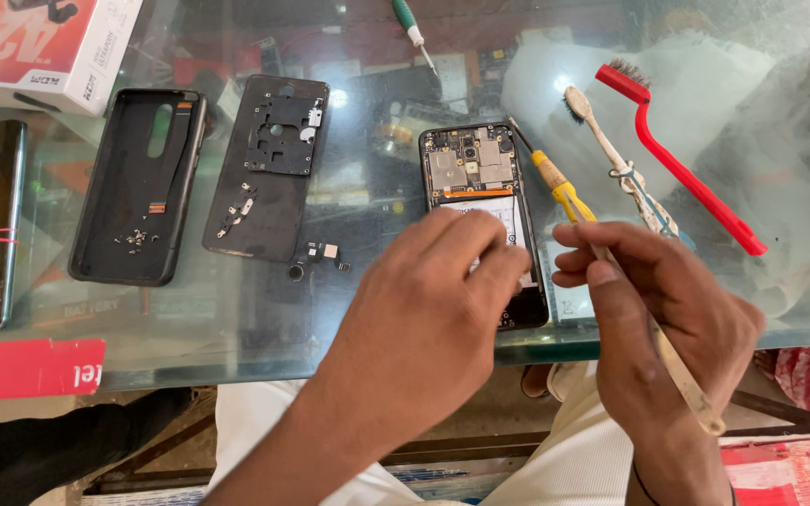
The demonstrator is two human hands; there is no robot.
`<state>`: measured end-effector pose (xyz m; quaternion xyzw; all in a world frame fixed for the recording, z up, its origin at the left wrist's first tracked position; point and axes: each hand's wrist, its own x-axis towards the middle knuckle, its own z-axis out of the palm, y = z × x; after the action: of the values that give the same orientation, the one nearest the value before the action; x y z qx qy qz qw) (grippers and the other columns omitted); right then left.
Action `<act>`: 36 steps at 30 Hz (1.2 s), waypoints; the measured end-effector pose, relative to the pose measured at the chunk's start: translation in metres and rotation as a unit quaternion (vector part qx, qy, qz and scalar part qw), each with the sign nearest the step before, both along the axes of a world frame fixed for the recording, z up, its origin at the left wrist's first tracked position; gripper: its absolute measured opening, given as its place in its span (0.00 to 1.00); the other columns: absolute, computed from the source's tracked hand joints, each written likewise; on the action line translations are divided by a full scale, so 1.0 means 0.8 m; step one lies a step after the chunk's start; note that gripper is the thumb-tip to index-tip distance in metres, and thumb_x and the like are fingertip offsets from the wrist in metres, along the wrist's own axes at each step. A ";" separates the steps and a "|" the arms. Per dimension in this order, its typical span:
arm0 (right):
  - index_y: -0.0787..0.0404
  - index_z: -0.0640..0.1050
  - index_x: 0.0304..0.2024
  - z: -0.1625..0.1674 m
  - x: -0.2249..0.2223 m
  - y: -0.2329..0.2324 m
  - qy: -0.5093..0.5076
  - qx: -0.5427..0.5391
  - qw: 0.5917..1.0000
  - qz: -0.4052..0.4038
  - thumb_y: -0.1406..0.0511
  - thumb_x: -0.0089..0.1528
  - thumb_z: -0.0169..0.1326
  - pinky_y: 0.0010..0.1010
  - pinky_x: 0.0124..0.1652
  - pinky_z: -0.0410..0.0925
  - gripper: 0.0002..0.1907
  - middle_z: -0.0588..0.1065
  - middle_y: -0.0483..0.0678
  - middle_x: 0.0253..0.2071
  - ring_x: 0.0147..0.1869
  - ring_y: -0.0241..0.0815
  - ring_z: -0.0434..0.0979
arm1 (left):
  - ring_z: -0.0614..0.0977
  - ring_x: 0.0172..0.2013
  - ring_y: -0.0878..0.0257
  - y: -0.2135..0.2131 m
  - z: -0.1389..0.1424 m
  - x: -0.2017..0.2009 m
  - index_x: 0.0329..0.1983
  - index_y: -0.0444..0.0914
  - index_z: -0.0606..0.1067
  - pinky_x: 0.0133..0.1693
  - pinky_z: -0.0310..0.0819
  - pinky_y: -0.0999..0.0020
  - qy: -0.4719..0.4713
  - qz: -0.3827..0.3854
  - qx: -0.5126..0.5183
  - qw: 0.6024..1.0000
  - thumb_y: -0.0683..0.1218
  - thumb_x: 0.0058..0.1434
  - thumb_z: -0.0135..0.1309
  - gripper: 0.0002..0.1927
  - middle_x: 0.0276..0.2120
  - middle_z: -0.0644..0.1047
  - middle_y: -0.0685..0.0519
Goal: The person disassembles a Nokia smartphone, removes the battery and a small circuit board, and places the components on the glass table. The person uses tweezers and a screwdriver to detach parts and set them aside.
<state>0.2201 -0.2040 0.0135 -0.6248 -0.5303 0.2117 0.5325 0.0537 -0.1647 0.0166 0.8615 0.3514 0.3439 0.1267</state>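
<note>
Inside the black case (138, 187) left of both hands lie tiny screws (133, 239).

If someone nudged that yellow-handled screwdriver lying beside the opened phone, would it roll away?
Probably a little: the yellow-handled screwdriver has a rounded handle and lies on a smooth glass counter. Its thin shaft suggests it is light and stiff. The opened phone beside it would likely stop a roll that way.

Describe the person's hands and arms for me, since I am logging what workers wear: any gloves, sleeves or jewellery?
Both the left hand and right hand are bare: no gloves or rings show. The forearms are uncovered, with no sleeves in view. A thin dark band circles the right wrist.
</note>
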 end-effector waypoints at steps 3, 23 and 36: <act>0.70 0.70 0.42 -0.009 0.003 0.015 0.072 0.004 0.997 0.007 0.77 0.62 0.51 0.26 0.42 0.78 0.06 0.81 0.54 0.40 0.41 0.37 0.84 | 0.79 0.45 0.51 0.033 0.012 0.001 0.39 0.32 0.78 0.48 0.76 0.57 -0.011 -0.001 0.004 1.000 0.34 0.55 0.54 0.08 0.38 0.76 0.48; 0.71 0.74 0.43 -0.026 0.015 0.010 -0.065 0.053 0.996 0.031 0.76 0.65 0.56 0.26 0.48 0.78 0.05 0.82 0.53 0.42 0.46 0.38 0.86 | 0.84 0.33 0.40 0.083 0.023 0.050 0.24 0.30 0.79 0.37 0.80 0.50 0.189 0.076 -0.144 0.968 0.43 0.46 0.61 0.09 0.28 0.80 0.36; 0.67 0.75 0.41 -0.022 0.014 0.008 -0.115 0.029 0.992 0.040 0.73 0.63 0.58 0.25 0.40 0.74 0.06 0.83 0.50 0.42 0.41 0.37 0.87 | 0.85 0.31 0.43 0.063 0.037 0.039 0.27 0.32 0.79 0.36 0.81 0.53 0.260 0.077 -0.147 0.951 0.40 0.46 0.60 0.06 0.26 0.80 0.37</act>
<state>0.2313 -0.1974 -0.0040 -0.6078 -0.6182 0.1445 0.4770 0.0846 -0.1139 0.0459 0.8633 0.4840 0.0608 0.1296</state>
